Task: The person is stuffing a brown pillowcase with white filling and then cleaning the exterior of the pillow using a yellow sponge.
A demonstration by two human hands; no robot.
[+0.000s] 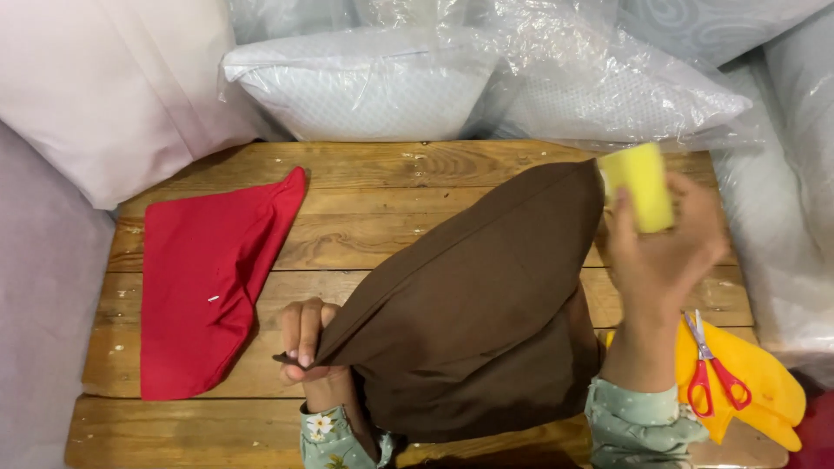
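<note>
Brown cloth [478, 304] at worktop [365, 200] front edge | left hand [304, 343] pinches its corner | right hand [665, 252] grips yellow block [641, 187] | red cloth [204, 278] left edge.

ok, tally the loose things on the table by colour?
Red: 2, cloth and scissors
Brown: 1, cloth, pinched by left hand
Yellow: 2, block in right hand, cloth
Total: 5

Left hand [304, 343] pinched shut, fingers [300, 334] curled; right hand [665, 252] raised, gripping (motion-blurred).
</note>
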